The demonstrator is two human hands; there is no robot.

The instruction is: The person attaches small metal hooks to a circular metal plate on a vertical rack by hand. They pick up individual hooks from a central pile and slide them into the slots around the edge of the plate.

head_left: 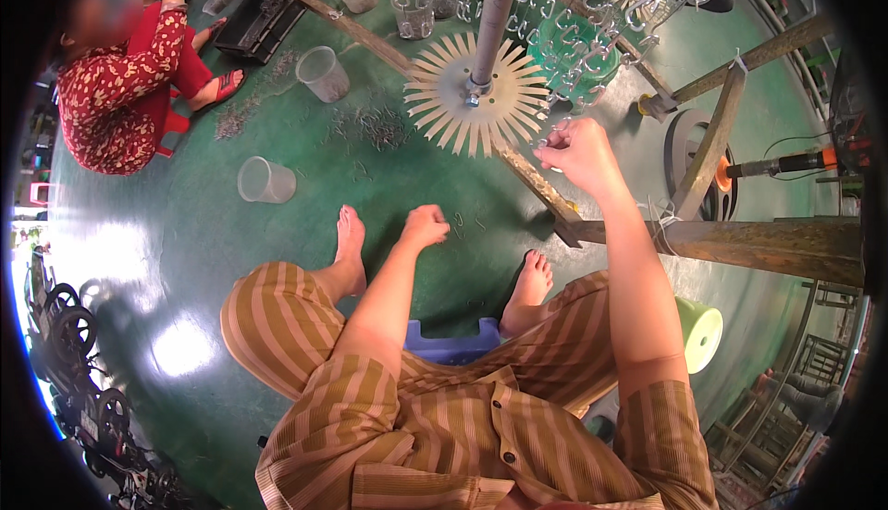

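Note:
My right hand is raised at the right rim of a slotted metal disc, its fingers pinched on a small metal hook that they partly cover. The disc is fixed on an upright grey pole, with a bolt at its hub. Low over the green floor, between my bare feet, my left hand is closed. Whatever its fingers hold is hidden. A few loose metal hooks lie just right of it. Chains of shiny hooks hang beyond the disc, over a green basket.
Clear plastic tubs stand left of the disc, near a scattered heap of small metal pieces. Rusty frame beams cross at right, beside a black wheel-like ring. A person in red sits at far left by a black crate.

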